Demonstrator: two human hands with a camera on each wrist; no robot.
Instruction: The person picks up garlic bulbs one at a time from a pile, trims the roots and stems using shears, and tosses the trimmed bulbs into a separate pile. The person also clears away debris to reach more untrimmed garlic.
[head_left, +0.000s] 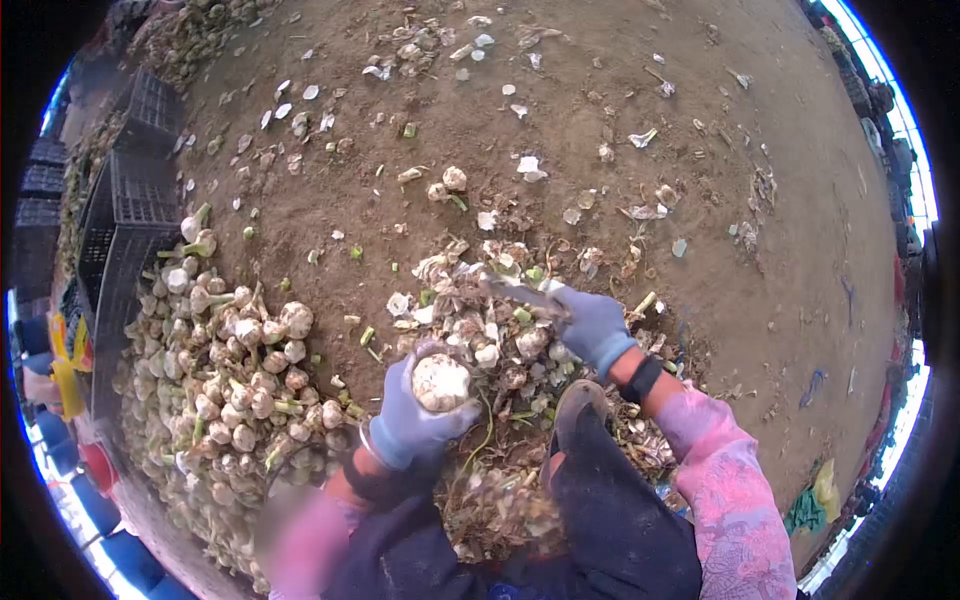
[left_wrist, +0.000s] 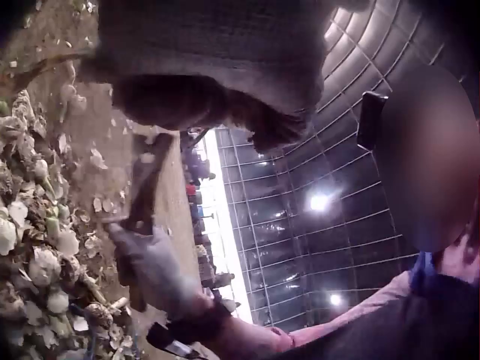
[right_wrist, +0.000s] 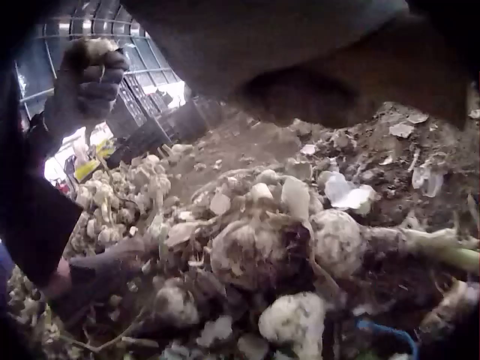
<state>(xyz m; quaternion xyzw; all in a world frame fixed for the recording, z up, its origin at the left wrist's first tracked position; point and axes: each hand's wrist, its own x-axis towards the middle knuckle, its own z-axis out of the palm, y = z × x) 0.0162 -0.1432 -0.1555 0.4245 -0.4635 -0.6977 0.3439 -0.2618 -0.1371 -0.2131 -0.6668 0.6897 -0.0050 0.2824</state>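
A large trimmed garlic bulb (head_left: 441, 384) with a pale cut face rests in my gloved left hand (head_left: 410, 413), the fingers curled round its side. My gloved right hand (head_left: 592, 328) grips a knife (head_left: 522, 295) whose dark blade points left, over the loose peelings and apart from the bulb. In the left wrist view the same knife (left_wrist: 150, 176) stands up from the right hand (left_wrist: 154, 270). The right wrist view shows the left hand (right_wrist: 94, 90) raised with the bulb (right_wrist: 99, 49); the knife is hidden there.
A big heap of garlic bulbs (head_left: 235, 380) lies at my left, beside black plastic crates (head_left: 145, 190). Peelings and cut stems (head_left: 470, 310) are piled in front of my feet, with a shoe (head_left: 580, 405) among them. Scraps dot the dirt floor (head_left: 780, 300).
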